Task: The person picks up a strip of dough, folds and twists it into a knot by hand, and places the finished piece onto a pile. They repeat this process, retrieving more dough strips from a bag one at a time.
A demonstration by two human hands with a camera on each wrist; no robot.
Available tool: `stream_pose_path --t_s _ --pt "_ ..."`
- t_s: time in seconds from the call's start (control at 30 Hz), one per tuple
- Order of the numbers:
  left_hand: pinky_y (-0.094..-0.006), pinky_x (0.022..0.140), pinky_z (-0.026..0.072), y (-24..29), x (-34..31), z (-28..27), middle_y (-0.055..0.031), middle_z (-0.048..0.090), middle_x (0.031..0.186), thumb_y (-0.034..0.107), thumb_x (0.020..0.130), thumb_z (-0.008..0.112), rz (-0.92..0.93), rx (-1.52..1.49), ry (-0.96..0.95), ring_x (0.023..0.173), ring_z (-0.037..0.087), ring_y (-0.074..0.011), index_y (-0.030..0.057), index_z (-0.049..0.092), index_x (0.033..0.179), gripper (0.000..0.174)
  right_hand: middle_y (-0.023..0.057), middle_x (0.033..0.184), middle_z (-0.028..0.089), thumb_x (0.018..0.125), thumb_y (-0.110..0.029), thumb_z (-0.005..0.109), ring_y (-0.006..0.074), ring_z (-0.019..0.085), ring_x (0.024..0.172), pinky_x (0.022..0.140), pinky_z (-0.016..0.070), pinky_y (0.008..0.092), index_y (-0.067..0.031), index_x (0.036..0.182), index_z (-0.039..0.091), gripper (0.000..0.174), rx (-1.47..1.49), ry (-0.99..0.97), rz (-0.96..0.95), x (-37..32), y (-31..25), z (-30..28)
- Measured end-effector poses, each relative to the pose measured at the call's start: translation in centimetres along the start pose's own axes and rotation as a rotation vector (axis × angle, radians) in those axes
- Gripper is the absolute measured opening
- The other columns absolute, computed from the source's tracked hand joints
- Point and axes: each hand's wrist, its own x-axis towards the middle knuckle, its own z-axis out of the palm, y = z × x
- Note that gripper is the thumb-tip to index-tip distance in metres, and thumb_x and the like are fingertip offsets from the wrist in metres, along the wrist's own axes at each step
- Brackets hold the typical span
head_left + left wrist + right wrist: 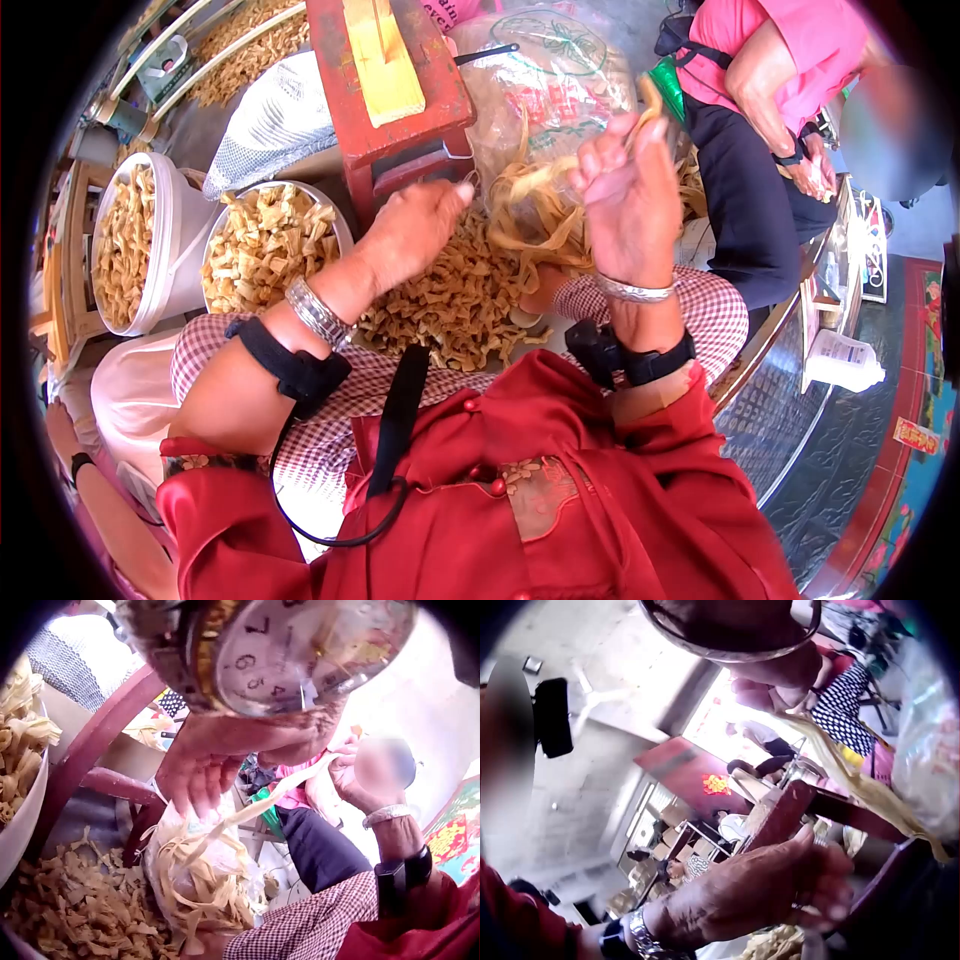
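In the head view my right hand [635, 200] is raised and pinches one end of a long, flat tofu skin strip [650, 100]. In the left wrist view that strip [289, 784] slants down from the fingers toward a tangle of loose strips [540, 205]. My left hand [415, 235] hovers beside the red wooden stool [400, 130], over a heap of small tan knots [445, 300]. Its fingers [202, 784] hang loosely downward in the left wrist view, and nothing shows in them.
A white bucket [180, 245] and a round tub [345, 235], both full of knots, stand at the left. Yellow wood [395, 95] lies on the stool. A clear plastic bag [550, 70] is behind the strips. Another person in pink [800, 50] sits at the right.
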Motion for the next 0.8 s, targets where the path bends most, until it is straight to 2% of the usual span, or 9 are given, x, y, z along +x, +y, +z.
stream_pose_path --t_s 0.07,0.17,0.23,0.33,0.43,0.5,0.63,0.7,0.8 --pt "-0.0366 0.071 0.0547 1.4 -0.7 -1.2 -0.0197 0.065 0.084 0.047 0.097 0.034 -0.246 -0.482 -0.318 0.076 0.066 -0.0252 -0.0038 0.056 0.094 0.055 0.0008 0.078 0.052 0.098 -0.03 0.045 0.0119 0.051 0.067 0.061 0.0442 0.0274 -0.008 0.094 0.05 0.023 -0.231 -0.087 -0.064 -0.2 -0.2 2.2" --pt "-0.0354 0.072 0.0549 2.6 -1.8 -1.3 -0.0164 0.065 0.083 0.049 0.097 0.035 -0.189 -0.843 -0.411 0.074 0.066 -0.0242 -0.0013 0.057 0.098 0.054 0.0029 0.075 0.053 0.098 -0.023 0.043 0.0109 0.05 0.063 0.059 0.043 0.0261 -0.0046 0.093 0.05 0.02 -0.466 -0.181 0.072 -3.4 0.7 6.1" --pt "-0.0329 0.07 0.0532 3.0 -1.9 -1.6 -0.009 0.064 0.08 0.039 0.095 0.048 -0.137 -1.154 -0.271 0.071 0.063 -0.0205 0.0012 0.057 0.101 0.04 0.0049 0.072 0.054 0.098 -0.02 0.043 0.0119 0.052 0.064 0.061 0.044 0.026 -0.0014 0.093 0.049 0.02 -0.648 -0.425 -0.022 -5.1 3.0 6.4" --pt "-0.0222 0.059 0.0448 3.6 -2.5 -3.3 0.0034 0.051 0.064 0.034 0.094 0.053 -0.141 -1.082 -0.285 0.057 0.048 -0.0057 0.0002 0.058 0.104 0.036 0.0052 0.071 0.053 0.098 -0.019 0.042 0.0134 0.056 0.067 0.063 0.0456 0.0276 0.0007 0.097 0.049 0.021 -0.515 -0.492 0.205 -8.0 5.1 6.5" --pt "-0.0174 0.05 0.0372 3.3 -3.0 -4.6 0.0064 0.043 0.058 0.024 0.091 0.059 -0.037 -0.892 -0.321 0.051 0.039 -0.0025 0.0007 0.059 0.098 0.024 0.0037 0.074 0.056 0.099 -0.022 0.04 0.0112 0.055 0.065 0.063 0.0468 0.0265 0.0008 0.1 0.049 0.024 -0.353 -0.405 0.181 -8.2 5.5 6.4" --pt "-0.0163 0.047 0.0317 3.7 -3.5 -4.3 0.007 0.047 0.061 0.019 0.09 0.06 0.057 -0.695 -0.085 0.051 0.037 -0.0011 0.0044 0.061 0.094 0.015 0.0034 0.08 0.059 0.099 -0.02 0.041 0.0083 0.055 0.067 0.062 0.0467 0.0248 0.0015 0.103 0.051 0.024 -0.462 -0.34 0.035 -7.1 4.2 5.8" --pt "-0.019 0.053 0.0362 5.3 -5.7 -5.3 0.0049 0.054 0.072 0.012 0.09 0.058 0.223 -0.4 -0.258 0.06 0.044 -0.0035 0.0029 0.061 0.093 0.01 0.0024 0.08 0.059 0.099 -0.02 0.041 0.007 0.054 0.069 0.061 0.0466 0.0227 -0.0008 0.1 0.055 0.024 -0.8 -0.118 -0.308 -4.8 2.8 5.3" --pt "-0.0208 0.058 0.0396 6.3 -6.6 -4.8 0.0033 0.057 0.075 0.007 0.091 0.055 0.324 -0.243 -0.233 0.065 0.05 -0.0058 0.0011 0.06 0.09 0.008 0.0015 0.075 0.055 0.098 -0.023 0.044 0.0075 0.053 0.065 0.059 0.0458 0.0231 -0.0011 0.1 0.054 0.024 -0.702 -0.092 -0.209 -4.4 3.1 5.7" --pt "-0.0271 0.071 0.0467 7.0 -7.7 -4.9 -0.0078 0.058 0.095 0.0 0.081 0.061 0.734 0.276 0.211 0.079 0.06 -0.0174 0.0007 0.059 0.094 0.013 0.0022 0.066 0.048 0.096 -0.024 0.048 0.0091 0.049 0.058 0.054 0.0418 0.0256 0.0005 0.093 0.054 0.025 -0.64 -0.092 0.088 -3.5 2.3 6.8"
